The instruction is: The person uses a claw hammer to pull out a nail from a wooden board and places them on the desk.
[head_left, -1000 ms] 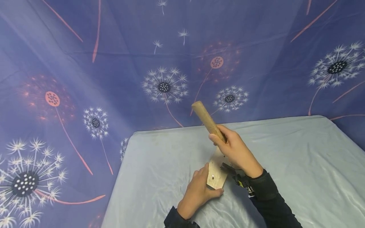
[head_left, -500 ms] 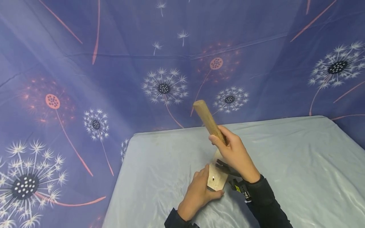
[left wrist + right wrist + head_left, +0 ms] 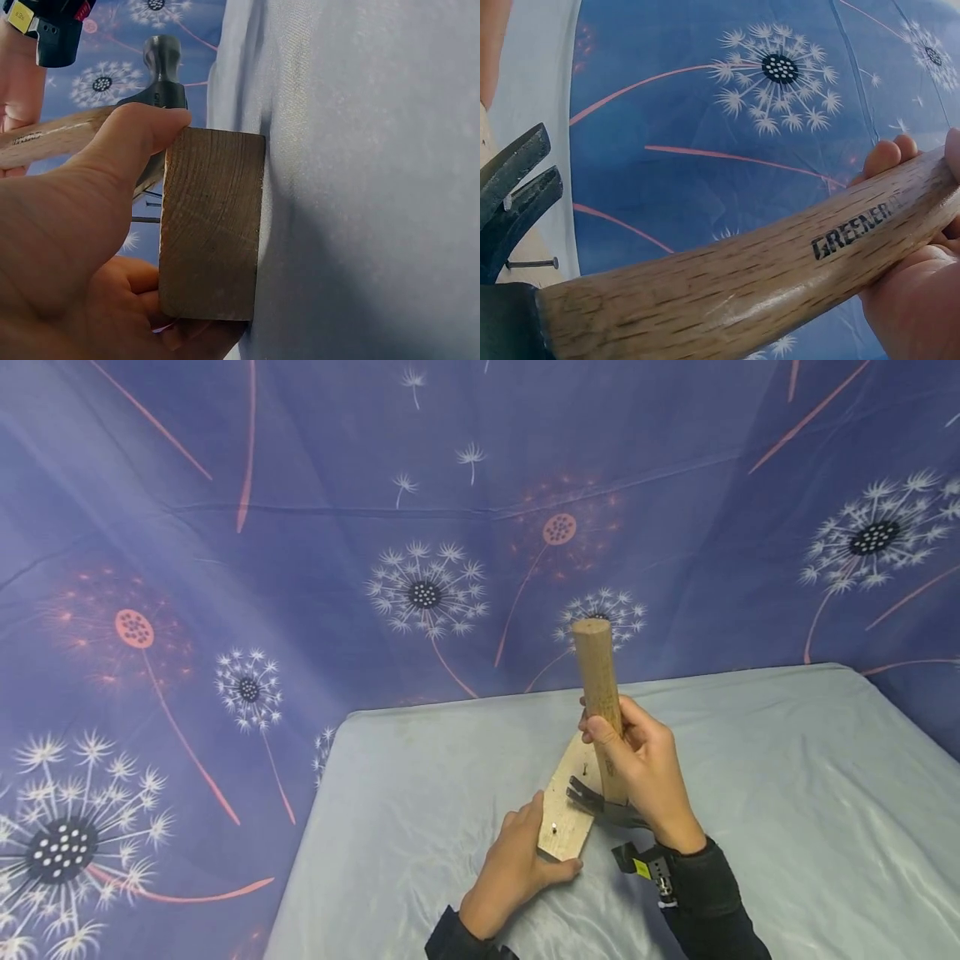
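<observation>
My right hand (image 3: 651,768) grips the wooden handle (image 3: 597,677) of a claw hammer, which stands nearly upright over a pale wooden block (image 3: 562,814). The hammer's black claw (image 3: 521,187) lies over the block's middle, with a small bit of metal showing in its slot. A nail (image 3: 534,264) sticks out of the wood close to the claw. Another nail (image 3: 555,828) stands near the block's near end. My left hand (image 3: 510,868) holds that end, thumb on one side and fingers on the other. The hammer's round striking face (image 3: 163,56) points away from the wood in the left wrist view.
The block lies on a table covered with a pale blue, creased cloth (image 3: 420,785). Behind and to the left hangs a blue-purple curtain (image 3: 315,568) printed with dandelions. A wrist camera (image 3: 648,868) is strapped at the right cuff.
The hammer handle has swung from leaning left to nearly upright, and the right hand has moved a little right with it. The far nail now shows beside the claw. The left hand stays put.
</observation>
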`<action>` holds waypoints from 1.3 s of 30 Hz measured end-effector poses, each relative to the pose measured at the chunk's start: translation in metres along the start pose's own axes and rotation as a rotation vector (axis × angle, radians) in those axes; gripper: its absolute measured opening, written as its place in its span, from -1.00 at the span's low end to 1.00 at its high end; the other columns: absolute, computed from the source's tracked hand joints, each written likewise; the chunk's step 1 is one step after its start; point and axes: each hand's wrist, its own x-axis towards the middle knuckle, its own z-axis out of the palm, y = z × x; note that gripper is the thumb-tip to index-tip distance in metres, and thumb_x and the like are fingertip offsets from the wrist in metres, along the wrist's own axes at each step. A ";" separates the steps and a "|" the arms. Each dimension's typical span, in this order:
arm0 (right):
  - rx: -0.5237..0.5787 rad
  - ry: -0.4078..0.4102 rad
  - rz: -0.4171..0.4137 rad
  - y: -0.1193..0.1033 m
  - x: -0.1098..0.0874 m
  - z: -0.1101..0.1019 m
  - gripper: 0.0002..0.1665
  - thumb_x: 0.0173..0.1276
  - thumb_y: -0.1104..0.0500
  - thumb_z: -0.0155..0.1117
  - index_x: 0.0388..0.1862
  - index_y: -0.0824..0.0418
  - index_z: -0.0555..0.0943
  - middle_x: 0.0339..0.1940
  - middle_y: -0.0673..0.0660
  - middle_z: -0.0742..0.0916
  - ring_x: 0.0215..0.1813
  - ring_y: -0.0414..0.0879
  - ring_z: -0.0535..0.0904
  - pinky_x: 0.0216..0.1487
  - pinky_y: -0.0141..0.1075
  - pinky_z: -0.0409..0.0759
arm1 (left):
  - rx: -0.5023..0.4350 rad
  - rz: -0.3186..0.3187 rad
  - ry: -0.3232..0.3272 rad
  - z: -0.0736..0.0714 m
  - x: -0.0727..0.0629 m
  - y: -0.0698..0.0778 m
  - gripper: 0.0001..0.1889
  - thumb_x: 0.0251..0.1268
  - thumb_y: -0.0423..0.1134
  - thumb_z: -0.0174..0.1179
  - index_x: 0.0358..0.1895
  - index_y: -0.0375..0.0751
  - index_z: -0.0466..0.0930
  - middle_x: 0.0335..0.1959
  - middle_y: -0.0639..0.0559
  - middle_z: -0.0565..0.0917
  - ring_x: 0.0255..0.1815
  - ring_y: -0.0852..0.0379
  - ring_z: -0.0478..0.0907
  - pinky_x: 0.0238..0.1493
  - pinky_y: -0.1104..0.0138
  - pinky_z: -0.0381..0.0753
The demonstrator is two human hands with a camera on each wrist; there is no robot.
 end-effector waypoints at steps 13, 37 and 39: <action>0.180 0.109 -0.011 -0.013 0.000 -0.018 -0.68 0.69 0.32 0.13 0.26 0.51 0.56 -0.12 0.33 0.68 -0.15 0.05 0.65 0.01 -0.25 0.63 | -0.026 0.033 0.019 0.001 -0.003 -0.002 0.15 0.10 0.11 0.63 0.66 -0.31 0.20 0.50 -0.13 0.49 0.29 -0.06 0.46 0.27 0.11 0.57; 0.404 -0.010 -0.128 -0.035 -0.006 -0.015 -0.67 0.66 0.52 -0.06 0.28 0.70 0.43 -0.11 0.34 0.66 -0.14 0.08 0.58 0.02 -0.18 0.59 | -0.364 0.179 0.178 -0.034 0.004 0.014 -0.69 0.52 -0.32 0.35 0.23 -0.24 0.68 0.19 -0.02 0.70 0.21 0.02 0.67 0.25 0.25 0.62; 0.420 -0.022 -0.125 -0.037 -0.006 -0.015 -0.66 0.66 0.53 -0.07 0.29 0.70 0.42 -0.11 0.34 0.66 -0.13 0.09 0.58 0.03 -0.17 0.58 | -0.426 0.197 0.192 -0.029 0.004 0.017 -0.75 0.49 -0.35 0.37 0.16 -0.21 0.72 0.10 0.05 0.74 0.12 0.14 0.70 0.18 0.33 0.65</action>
